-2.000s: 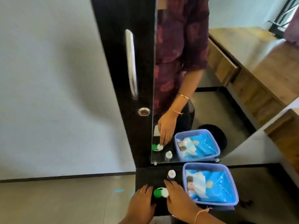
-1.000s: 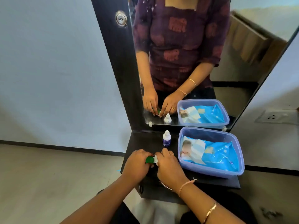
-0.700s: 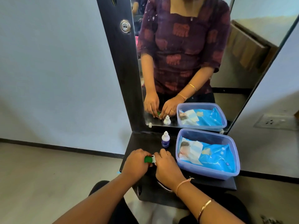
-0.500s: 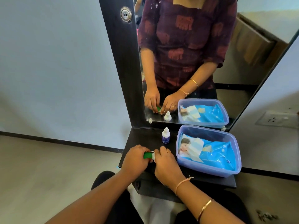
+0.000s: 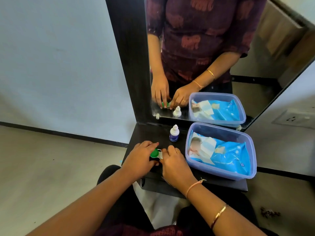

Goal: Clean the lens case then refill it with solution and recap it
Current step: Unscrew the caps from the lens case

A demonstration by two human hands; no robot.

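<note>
On the worktop [image 5: 150, 133] before the mirror [image 5: 265, 53], the left hand [image 5: 140, 158] curls round the green cap [image 5: 154, 153] of the lens case [image 5: 159, 155], whose white end the right hand [image 5: 173, 163] pinches. The solution bottle [image 5: 174, 134] stands capped just behind. Seemingly only uncapping is underway; cleaning, refilling, recapping are left.

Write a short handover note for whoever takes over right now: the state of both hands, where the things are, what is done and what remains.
Left hand: grips the green cap of the lens case.
Right hand: pinches the white side of the case and holds it low over the black shelf.
Solution bottle: upright and capped, just behind the hands.
Blue tub: on the right, with a wipes pack inside.
Done: nothing visible yet; the green cap is on, and whether it is loosened cannot be told.
Left: uncap, clean, refill, recap.
</note>
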